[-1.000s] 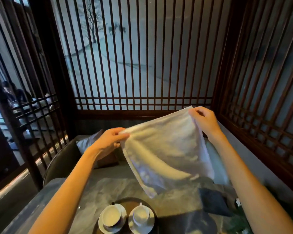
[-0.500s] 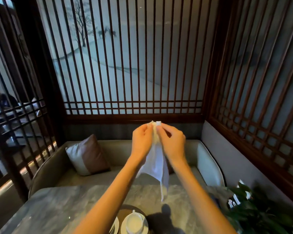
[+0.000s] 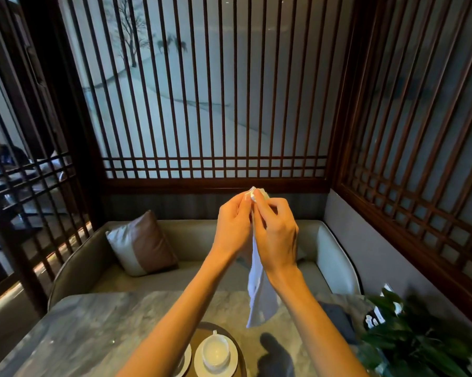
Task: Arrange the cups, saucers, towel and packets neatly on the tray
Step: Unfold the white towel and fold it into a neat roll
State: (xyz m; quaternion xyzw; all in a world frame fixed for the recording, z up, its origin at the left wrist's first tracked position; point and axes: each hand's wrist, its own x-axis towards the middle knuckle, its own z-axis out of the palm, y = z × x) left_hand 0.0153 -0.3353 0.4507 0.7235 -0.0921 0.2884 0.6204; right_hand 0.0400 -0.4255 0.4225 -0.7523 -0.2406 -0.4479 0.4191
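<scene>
A white towel (image 3: 260,297) hangs folded in half in the air above the table. Its top corners are pinched together between my left hand (image 3: 233,227) and my right hand (image 3: 277,235), which are raised side by side and touching. Below them a dark round tray (image 3: 236,340) sits at the table's near edge. On the tray a white cup (image 3: 215,351) stands on a white saucer (image 3: 202,370). A second saucer (image 3: 185,361) lies to its left, mostly hidden by my left forearm. No packets are visible.
The grey marble table (image 3: 93,327) fills the foreground. A green potted plant (image 3: 414,341) stands at its right edge, with a dark cloth (image 3: 335,319) beside it. Behind are a curved sofa (image 3: 191,240) with a brown-and-white cushion (image 3: 142,242) and dark wooden lattice screens (image 3: 215,104).
My hands came together from wide apart, folding the spread towel in half so it hangs narrow. Over the last half second they stayed almost still.
</scene>
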